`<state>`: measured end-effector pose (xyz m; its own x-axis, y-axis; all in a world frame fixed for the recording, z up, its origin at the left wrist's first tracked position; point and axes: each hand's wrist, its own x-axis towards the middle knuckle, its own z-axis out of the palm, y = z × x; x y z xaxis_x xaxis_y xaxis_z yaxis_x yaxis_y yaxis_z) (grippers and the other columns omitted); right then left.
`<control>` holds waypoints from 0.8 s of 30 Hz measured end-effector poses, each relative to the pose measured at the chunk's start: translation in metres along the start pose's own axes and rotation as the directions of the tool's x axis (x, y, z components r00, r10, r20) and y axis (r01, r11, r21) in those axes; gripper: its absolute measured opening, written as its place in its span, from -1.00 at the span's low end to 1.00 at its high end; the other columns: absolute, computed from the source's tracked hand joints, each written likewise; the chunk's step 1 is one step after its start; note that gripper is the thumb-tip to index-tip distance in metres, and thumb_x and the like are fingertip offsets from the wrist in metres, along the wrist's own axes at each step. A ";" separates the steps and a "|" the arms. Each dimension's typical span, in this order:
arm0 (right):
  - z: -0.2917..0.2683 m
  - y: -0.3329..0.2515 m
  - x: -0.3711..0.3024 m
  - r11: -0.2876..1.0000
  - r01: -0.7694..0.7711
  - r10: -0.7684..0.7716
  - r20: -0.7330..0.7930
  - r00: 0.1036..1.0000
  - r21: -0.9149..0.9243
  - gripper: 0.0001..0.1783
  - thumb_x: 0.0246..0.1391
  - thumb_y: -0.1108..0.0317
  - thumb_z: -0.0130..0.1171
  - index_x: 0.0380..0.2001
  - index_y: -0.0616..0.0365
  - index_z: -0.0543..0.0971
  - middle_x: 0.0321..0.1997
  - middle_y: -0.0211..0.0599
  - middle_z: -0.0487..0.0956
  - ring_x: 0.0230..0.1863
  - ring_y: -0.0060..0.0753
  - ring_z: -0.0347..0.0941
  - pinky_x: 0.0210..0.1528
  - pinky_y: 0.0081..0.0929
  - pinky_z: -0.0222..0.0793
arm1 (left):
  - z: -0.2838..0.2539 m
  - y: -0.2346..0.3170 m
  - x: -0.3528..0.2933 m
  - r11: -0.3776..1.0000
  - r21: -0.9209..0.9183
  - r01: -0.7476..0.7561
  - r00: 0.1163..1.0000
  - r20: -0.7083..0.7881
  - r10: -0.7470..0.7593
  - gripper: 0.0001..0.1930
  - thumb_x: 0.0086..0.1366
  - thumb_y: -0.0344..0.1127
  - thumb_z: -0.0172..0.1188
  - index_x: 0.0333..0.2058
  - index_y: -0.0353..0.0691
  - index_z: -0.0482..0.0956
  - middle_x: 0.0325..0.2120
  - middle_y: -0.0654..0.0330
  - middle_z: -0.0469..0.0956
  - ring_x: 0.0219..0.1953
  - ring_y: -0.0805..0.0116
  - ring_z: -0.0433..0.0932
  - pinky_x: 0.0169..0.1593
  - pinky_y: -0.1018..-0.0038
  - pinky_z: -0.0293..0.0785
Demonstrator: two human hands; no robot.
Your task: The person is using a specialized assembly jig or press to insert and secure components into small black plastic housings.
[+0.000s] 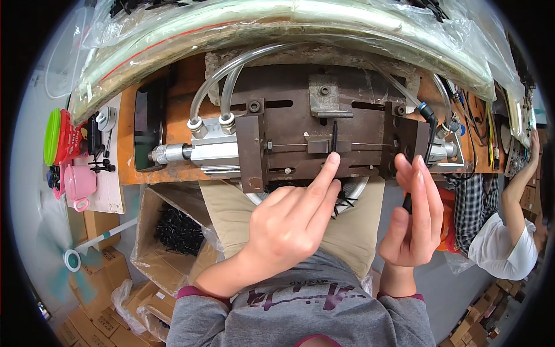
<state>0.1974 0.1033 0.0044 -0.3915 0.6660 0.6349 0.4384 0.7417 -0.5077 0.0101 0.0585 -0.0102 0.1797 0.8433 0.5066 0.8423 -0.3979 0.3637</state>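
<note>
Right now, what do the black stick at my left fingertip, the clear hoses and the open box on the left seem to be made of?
Black stick: probably plastic, dark and plain, though coated metal is possible.
Clear hoses: likely flexible plastic, glossy; they curve smoothly and look see-through.
Open box: cardboard, matte brown, with thin, flat walls.

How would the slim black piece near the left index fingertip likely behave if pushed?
The slim black piece looks fairly stiff, keeping a straight line. Being so thin, it is probably light. A sideways nudge might shift it easily, unless the small metal block grips it.
</note>
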 end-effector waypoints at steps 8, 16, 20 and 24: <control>-0.001 -0.002 -0.005 0.969 -0.057 0.091 -0.129 0.987 0.242 -0.38 -0.08 0.66 0.35 0.01 0.22 0.26 0.34 0.49 0.06 -0.07 0.15 0.59 -0.16 -0.33 0.67 | -0.007 0.007 0.008 0.984 0.172 -0.039 0.996 0.085 0.025 -0.75 -0.04 -0.42 0.36 -0.32 -0.36 0.66 -0.04 -0.01 0.59 -0.59 0.49 0.50 -0.44 0.59 0.41; -0.007 -0.008 -0.002 0.995 -0.039 0.031 -0.083 0.996 -0.094 -0.55 -0.35 0.53 0.56 -0.29 0.13 0.61 0.17 -0.04 0.33 -0.31 -0.32 0.55 -0.31 -0.51 0.57 | -0.007 0.004 0.009 0.992 0.124 -0.026 0.997 0.070 0.018 -0.75 -0.03 -0.42 0.36 -0.32 -0.35 0.66 -0.04 0.00 0.60 -0.59 0.47 0.50 -0.43 0.58 0.42; -0.005 -0.009 0.004 0.995 -0.023 0.016 -0.067 0.998 -0.096 -0.54 -0.42 0.52 0.58 -0.30 0.11 0.67 -0.18 -0.29 0.52 -0.40 -0.45 0.50 -0.44 -0.58 0.48 | -0.008 0.005 0.010 0.993 0.119 -0.015 0.996 0.089 0.005 -0.74 -0.04 -0.42 0.37 -0.31 -0.34 0.66 -0.05 0.00 0.60 -0.59 0.46 0.50 -0.43 0.57 0.43; -0.001 -0.012 0.007 0.997 -0.051 0.046 -0.080 0.996 -0.063 -0.58 -0.40 0.53 0.55 -0.32 0.15 0.68 -0.35 -0.32 0.59 -0.41 -0.43 0.53 -0.46 -0.57 0.49 | -0.011 0.004 0.012 0.991 0.127 -0.034 0.994 0.109 0.020 -0.75 -0.03 -0.41 0.38 -0.31 -0.33 0.65 -0.07 0.01 0.61 -0.58 0.45 0.52 -0.43 0.57 0.44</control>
<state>0.1900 0.0996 0.0155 -0.3049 0.6910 0.6555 0.5083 0.7001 -0.5016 0.0099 0.0632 0.0062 0.2510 0.8695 0.4254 0.8935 -0.3771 0.2437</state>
